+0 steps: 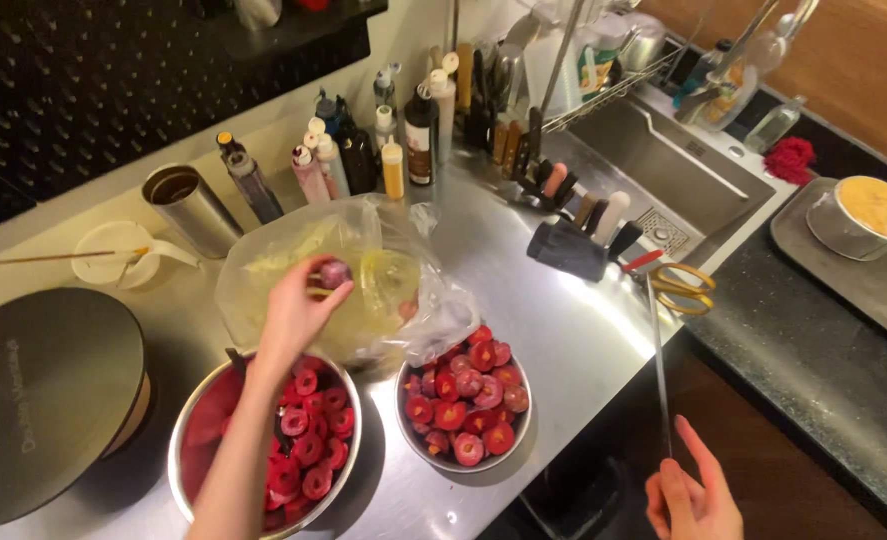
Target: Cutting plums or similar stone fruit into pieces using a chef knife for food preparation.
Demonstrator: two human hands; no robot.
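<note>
My left hand (293,315) reaches over the left steel bowl (355,425) and pinches a small round purple-red fruit (335,272) in front of a clear plastic bag (403,290). That bowl holds several red halved fruit pieces (308,440). A second steel bowl (516,440) to its right is heaped with more red halves (463,395). At the bottom right, off the counter edge, my right hand (693,498) grips the lower end of a long thin metal skewer (660,370) that points up toward the yellow-handled scissors (681,287).
Squeeze bottles (343,160) and a steel cup (191,208) line the back wall. A black knife block (568,250) stands by the sink (663,160). A round dark box (43,400) sits at left, a white dish (113,255) behind it. A cake tin (868,215) rests on a tray at right.
</note>
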